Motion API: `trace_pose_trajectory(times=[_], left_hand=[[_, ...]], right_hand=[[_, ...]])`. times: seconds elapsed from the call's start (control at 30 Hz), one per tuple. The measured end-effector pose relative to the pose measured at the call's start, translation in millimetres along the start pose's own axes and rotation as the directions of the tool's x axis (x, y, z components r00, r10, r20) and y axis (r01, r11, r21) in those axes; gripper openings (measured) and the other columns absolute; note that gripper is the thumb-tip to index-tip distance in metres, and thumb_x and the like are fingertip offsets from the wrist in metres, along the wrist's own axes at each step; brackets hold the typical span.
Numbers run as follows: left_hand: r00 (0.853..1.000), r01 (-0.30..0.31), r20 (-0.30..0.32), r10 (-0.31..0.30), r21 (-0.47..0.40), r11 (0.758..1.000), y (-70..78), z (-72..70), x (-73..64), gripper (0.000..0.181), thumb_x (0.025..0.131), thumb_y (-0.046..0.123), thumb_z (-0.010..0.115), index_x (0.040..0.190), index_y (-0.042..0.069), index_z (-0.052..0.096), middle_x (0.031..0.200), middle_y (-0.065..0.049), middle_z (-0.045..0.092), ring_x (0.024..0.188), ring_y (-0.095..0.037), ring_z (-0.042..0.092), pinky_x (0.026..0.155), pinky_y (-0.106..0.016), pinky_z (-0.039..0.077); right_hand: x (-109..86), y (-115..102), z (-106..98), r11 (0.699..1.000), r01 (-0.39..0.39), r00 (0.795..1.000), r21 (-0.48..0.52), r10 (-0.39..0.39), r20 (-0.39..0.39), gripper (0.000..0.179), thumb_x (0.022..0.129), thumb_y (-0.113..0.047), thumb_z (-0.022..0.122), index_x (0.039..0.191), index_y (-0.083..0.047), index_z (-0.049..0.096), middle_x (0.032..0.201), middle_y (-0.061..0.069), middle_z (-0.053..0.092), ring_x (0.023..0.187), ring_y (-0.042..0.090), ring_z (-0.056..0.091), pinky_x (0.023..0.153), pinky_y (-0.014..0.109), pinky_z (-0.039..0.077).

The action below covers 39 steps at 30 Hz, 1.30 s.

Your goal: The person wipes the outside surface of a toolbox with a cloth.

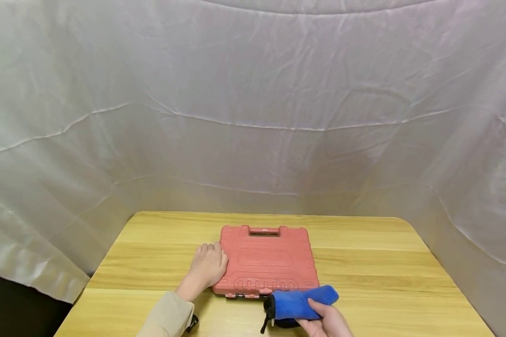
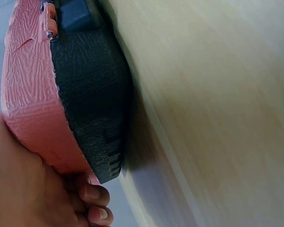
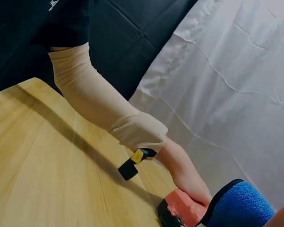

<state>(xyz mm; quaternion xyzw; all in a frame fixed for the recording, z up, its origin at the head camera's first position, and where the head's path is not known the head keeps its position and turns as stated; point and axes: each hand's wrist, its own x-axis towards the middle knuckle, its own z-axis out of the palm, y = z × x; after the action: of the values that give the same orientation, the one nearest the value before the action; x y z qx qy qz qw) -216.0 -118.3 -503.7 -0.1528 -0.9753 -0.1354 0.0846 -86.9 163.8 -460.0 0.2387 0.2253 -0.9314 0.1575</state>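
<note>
A tool case (image 1: pixel 267 264) with a red lid and dark base lies on the table, its handle at the far side. My left hand (image 1: pixel 209 263) grips the case's left edge; in the left wrist view its curled fingers (image 2: pixel 97 195) are at the corner of the case (image 2: pixel 35 104). In my right hand (image 1: pixel 326 322) is a blue fleecy pouch (image 1: pixel 293 304) with a black-trimmed end and a short black cord, pinched between thumb and fingers. It overlaps the case's near right corner in the head view. Blue terry fabric (image 3: pixel 241 205) shows beside the case in the right wrist view.
The wooden table (image 1: pixel 375 262) has rounded far corners. Pale curtains (image 1: pixel 278 93) hang behind it and along both sides. A black strap piece with a yellow patch (image 3: pixel 138 157) sits at the left wrist, by a beige sleeve (image 3: pixel 97 101).
</note>
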Motion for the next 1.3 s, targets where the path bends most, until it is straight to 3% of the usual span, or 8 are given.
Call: trace_pose_trajectory(times=[0.47,0.7,0.83,1.03,1.3], left_hand=[[1.0,-0.007,-0.031,0.007,0.004,1.0,0.0,1.5,0.5,0.02,0.097,0.017,0.046,0.087,0.001,0.049,0.077,-0.014,0.051,0.081,-0.035,0.053,0.083,-0.049,0.039],[1.0,0.01,-0.01,-0.01,0.001,1.0,0.5,1.7,1.6,0.021,0.097,0.018,0.044,0.089,0.0,0.05,0.08,-0.015,0.053,0.085,-0.036,0.053,0.085,-0.05,0.039],[1.0,0.019,-0.016,-0.019,-0.002,1.0,0.0,1.7,2.2,0.021,0.098,0.018,0.044,0.088,0.0,0.05,0.08,-0.016,0.054,0.085,-0.037,0.053,0.086,-0.05,0.039],[1.0,0.016,-0.006,-0.016,0.002,1.0,2.0,-0.1,1.7,0.021,0.098,0.017,0.045,0.088,0.001,0.051,0.082,-0.017,0.054,0.086,-0.038,0.054,0.087,-0.051,0.039],[1.0,0.016,-0.003,-0.016,-0.009,1.0,0.3,0.8,2.5,0.021,0.099,0.016,0.045,0.088,0.0,0.051,0.083,-0.021,0.057,0.088,-0.04,0.055,0.087,-0.052,0.039]], right_hand=[[13.1,41.2,29.3,0.999,-0.035,0.999,0.036,0.034,0.043,0.081,0.101,0.006,0.026,0.139,-0.011,-0.044,0.153,0.018,-0.036,0.145,0.037,-0.018,0.117,0.045,0.007],[17.6,64.6,47.5,0.997,-0.025,0.999,0.078,0.022,0.041,0.079,0.101,0.008,0.028,0.143,-0.004,-0.037,0.157,0.021,-0.028,0.147,0.039,-0.012,0.116,0.049,0.014],[19.7,75.8,56.8,0.996,-0.03,0.997,0.085,0.024,0.079,0.076,0.101,0.007,0.026,0.146,-0.003,-0.033,0.159,0.021,-0.023,0.148,0.04,-0.007,0.116,0.049,0.018],[24.4,91.0,69.6,0.993,-0.071,0.986,0.09,0.057,0.155,0.075,0.101,0.007,0.023,0.142,-0.002,-0.039,0.157,0.025,-0.025,0.147,0.041,-0.009,0.116,0.05,0.017],[31.5,104.7,86.9,0.993,-0.098,0.981,0.067,0.085,0.174,0.076,0.1,0.008,0.02,0.138,-0.006,-0.045,0.153,0.03,-0.03,0.145,0.046,-0.011,0.115,0.053,0.017]])
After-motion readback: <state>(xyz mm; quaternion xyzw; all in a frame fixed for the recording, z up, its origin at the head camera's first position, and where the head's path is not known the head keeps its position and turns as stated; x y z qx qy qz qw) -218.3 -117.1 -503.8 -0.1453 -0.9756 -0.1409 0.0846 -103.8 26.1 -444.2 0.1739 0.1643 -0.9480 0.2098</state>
